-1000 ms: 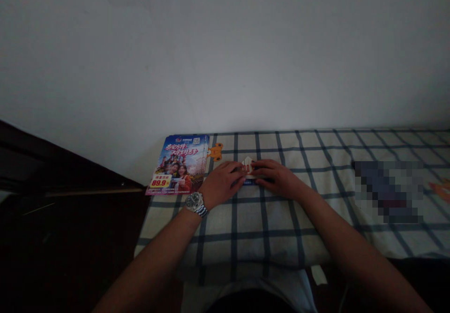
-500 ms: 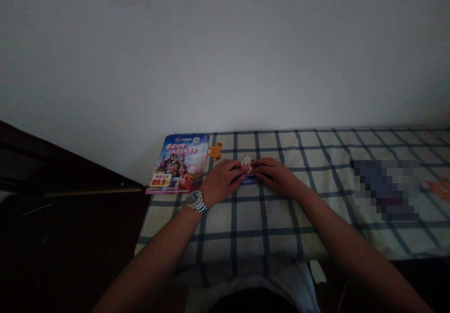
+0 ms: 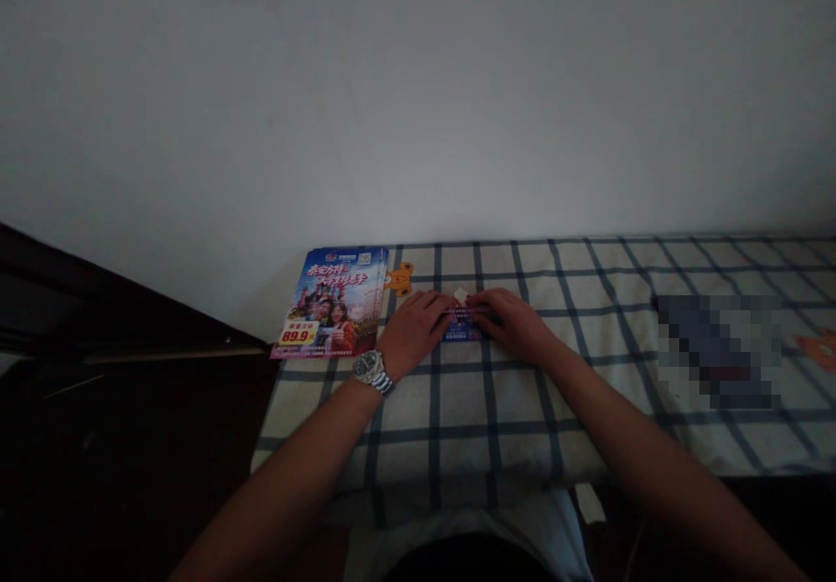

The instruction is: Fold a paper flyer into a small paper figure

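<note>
A small folded flyer [image 3: 462,330] lies on the checked cloth, blue and purple printed side up, with a pale pointed tip at its far edge. My left hand [image 3: 418,328], a metal watch on its wrist, grips the flyer's left side with curled fingers. On the opposite side, my right hand [image 3: 513,321] pinches the flyer near its top right. The fingertips of both hands nearly meet at the far edge and cover part of the paper. Left of my hands sits a stack of printed flyers [image 3: 333,303].
The checked cloth [image 3: 522,425] covers a surface against the pale wall [image 3: 418,103]. A dark blurred-out object [image 3: 715,351] lies at the right. An orange bear print [image 3: 400,279] shows beside the stack. A dark gap is at the left.
The flyer's near part has been turned up over the white area with red marks, which is now mostly covered. Both hands have shifted slightly to the far side.
</note>
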Available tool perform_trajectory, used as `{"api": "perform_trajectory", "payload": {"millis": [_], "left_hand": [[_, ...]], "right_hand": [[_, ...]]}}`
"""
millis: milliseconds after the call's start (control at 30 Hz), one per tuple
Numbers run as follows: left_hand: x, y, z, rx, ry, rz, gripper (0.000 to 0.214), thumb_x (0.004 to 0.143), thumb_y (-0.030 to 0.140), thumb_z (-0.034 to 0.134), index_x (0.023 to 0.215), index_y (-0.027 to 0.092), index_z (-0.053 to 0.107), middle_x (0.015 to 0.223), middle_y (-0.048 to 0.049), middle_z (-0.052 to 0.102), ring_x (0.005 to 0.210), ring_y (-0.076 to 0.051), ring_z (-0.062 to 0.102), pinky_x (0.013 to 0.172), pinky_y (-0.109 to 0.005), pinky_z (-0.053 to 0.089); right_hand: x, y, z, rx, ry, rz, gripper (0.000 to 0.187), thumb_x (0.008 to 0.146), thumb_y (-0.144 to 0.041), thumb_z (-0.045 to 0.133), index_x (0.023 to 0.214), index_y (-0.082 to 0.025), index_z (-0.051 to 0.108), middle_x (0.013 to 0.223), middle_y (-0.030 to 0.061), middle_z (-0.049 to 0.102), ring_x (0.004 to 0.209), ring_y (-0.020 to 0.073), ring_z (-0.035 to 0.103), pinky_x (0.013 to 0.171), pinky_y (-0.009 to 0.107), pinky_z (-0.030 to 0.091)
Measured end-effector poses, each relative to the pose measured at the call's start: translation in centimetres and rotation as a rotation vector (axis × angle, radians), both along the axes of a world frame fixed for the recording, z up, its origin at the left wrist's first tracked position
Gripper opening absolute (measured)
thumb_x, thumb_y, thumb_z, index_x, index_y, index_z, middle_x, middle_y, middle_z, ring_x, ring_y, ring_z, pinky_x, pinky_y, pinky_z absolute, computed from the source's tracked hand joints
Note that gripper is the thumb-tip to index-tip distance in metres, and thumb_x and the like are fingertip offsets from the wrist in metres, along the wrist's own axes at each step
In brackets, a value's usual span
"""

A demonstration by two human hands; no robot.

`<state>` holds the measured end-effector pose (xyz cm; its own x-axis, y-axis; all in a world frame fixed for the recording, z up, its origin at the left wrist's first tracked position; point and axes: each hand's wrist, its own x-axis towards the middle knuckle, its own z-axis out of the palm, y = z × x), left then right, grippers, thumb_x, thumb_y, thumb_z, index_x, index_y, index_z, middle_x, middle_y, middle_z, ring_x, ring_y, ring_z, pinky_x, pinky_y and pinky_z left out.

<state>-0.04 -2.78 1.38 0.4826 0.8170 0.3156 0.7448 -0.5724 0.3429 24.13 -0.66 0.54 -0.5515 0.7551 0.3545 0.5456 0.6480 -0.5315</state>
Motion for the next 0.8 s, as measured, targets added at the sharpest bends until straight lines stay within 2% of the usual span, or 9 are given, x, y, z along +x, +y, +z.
{"api": "perform_trajectory", "payload": {"millis": [133, 400, 600, 800], "left_hand": [[0.2, 0.1, -0.1, 0.014, 0.036, 0.028, 0.02, 0.104, 0.027, 0.052, 0.12, 0.02, 0.061, 0.109, -0.0063, 0.065, 0.102, -0.024, 0.059, 0.095, -0.042, 0.051], [0.2, 0.4, -0.4, 0.063, 0.017, -0.012, 0.022, 0.102, 0.022, 0.053, 0.119, 0.021, 0.066, 0.121, -0.0074, 0.062, 0.109, -0.024, 0.058, 0.098, -0.043, 0.051], [0.1, 0.3, -0.3, 0.059, 0.002, -0.089, 0.029, 0.103, 0.019, 0.048, 0.127, 0.021, 0.065, 0.134, -0.0069, 0.065, 0.124, -0.024, 0.056, 0.11, -0.047, 0.045], [-0.6, 0.2, 0.0, 0.027, 0.007, -0.159, 0.03, 0.103, 0.026, 0.052, 0.13, 0.026, 0.065, 0.139, -0.0062, 0.063, 0.128, -0.023, 0.057, 0.11, -0.047, 0.044]], "right_hand": [[-0.1, 0.3, -0.2, 0.037, -0.019, 0.035, 0.018, 0.099, -0.021, 0.06, 0.116, -0.023, 0.067, 0.117, 0.0097, 0.073, 0.113, 0.0271, 0.065, 0.099, 0.046, 0.053], [-0.1, 0.8, -0.8, 0.103, -0.019, 0.073, 0.02, 0.1, -0.022, 0.059, 0.113, -0.025, 0.074, 0.12, 0.0086, 0.074, 0.114, 0.0263, 0.066, 0.101, 0.047, 0.053], [-0.1, 0.5, -0.4, 0.116, -0.019, 0.094, 0.023, 0.098, -0.022, 0.061, 0.116, -0.027, 0.075, 0.121, 0.009, 0.073, 0.114, 0.0268, 0.066, 0.101, 0.048, 0.054], [-0.2, 0.0, 0.4, 0.118, -0.035, 0.099, 0.023, 0.099, -0.024, 0.061, 0.118, -0.026, 0.073, 0.123, 0.0085, 0.072, 0.116, 0.0259, 0.065, 0.102, 0.047, 0.054]]}}
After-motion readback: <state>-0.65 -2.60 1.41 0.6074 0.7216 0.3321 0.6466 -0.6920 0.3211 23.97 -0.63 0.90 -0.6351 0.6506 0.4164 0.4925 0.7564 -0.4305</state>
